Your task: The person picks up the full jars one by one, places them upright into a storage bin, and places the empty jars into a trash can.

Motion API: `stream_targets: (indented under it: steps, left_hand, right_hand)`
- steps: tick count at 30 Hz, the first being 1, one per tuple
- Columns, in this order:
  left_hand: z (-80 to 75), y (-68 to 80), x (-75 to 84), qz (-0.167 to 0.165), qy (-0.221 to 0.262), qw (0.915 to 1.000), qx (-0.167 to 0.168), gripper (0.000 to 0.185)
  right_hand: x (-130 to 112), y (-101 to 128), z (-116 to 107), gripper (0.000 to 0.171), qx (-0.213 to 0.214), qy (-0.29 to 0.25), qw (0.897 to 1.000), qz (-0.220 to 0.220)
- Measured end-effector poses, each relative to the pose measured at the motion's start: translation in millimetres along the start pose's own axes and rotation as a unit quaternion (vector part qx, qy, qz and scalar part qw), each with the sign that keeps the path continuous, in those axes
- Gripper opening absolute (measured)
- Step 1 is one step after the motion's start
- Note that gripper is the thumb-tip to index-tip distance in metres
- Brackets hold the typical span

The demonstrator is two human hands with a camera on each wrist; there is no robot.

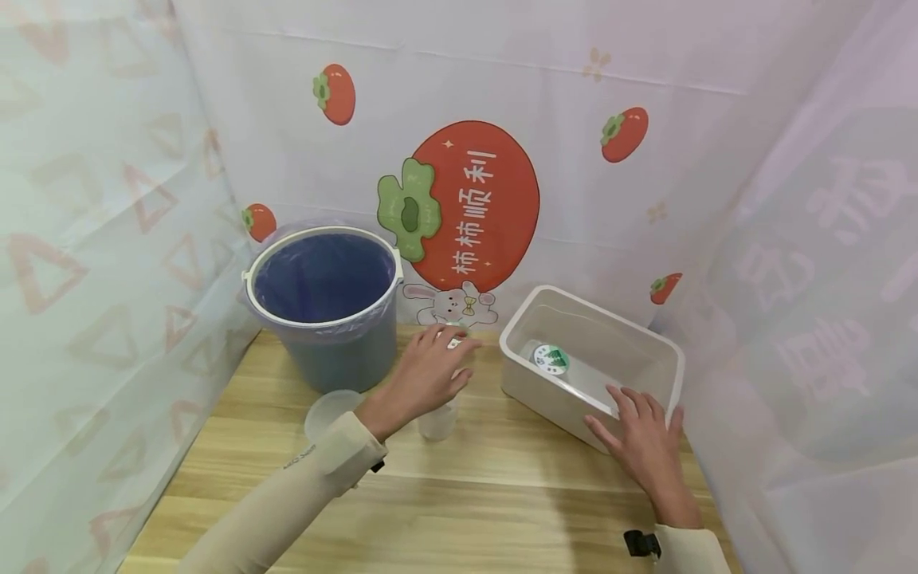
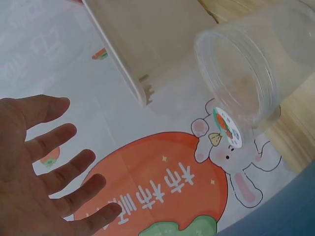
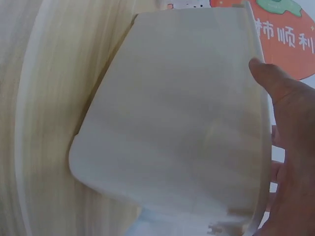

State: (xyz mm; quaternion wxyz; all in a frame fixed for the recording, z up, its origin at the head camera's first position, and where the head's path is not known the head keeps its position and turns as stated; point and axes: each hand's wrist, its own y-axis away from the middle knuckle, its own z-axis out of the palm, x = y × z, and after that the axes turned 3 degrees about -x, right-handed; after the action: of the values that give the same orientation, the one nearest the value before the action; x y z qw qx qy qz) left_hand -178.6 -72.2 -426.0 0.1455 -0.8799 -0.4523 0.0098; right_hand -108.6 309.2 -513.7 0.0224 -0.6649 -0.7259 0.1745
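Note:
My left hand (image 1: 426, 371) is held over a clear plastic jar (image 1: 437, 421), hiding much of it in the head view. In the left wrist view the fingers are spread and hold nothing, apart from the jar (image 2: 290, 44), whose end bears a round sticker (image 2: 228, 128). Over the near right rim of a white bin (image 1: 534, 395) hangs my right hand (image 1: 641, 438), fingers loosely bent toward the inside. From the right wrist, its thumb (image 3: 273, 78) overlaps the bin's rim; firm contact cannot be told. A round label with a green tree (image 1: 551, 359) lies inside the bin.
A blue-grey bucket (image 1: 344, 355) with a liner and pale rim stands at the back left. Beside it on the wooden table (image 1: 459, 510) lies a translucent round disc (image 1: 331, 414). Printed cloth walls (image 1: 559, 191) enclose the back and sides.

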Motion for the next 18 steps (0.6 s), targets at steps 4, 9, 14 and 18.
stream_targets:
  steps: [4, 9, 14, 18]
  left_hand:
    - [-7.5, 7.0, -7.8, -0.001, -0.01, 0.9997, 0.021, 0.042]
    - [-19.4, 14.1, -19.5, -0.02, -0.019, 0.9992, 0.027, 0.044]
    - [-34.7, 19.9, -30.7, -0.037, -0.028, 0.9983, 0.035, 0.045]
    - [-46.2, 26.5, -39.8, -0.035, -0.047, 0.9966, 0.058, 0.048]
  right_hand:
    - [-9, -8, -6, 0.075, -0.006, -0.007, 1.0, -0.011]
    - [-23, -19, -10, 0.075, 0.006, -0.035, 0.999, -0.035]
    - [-41, -32, -10, 0.073, 0.025, -0.045, 0.996, -0.07]
    - [-57, -41, -11, 0.074, 0.005, -0.044, 0.996, -0.075]
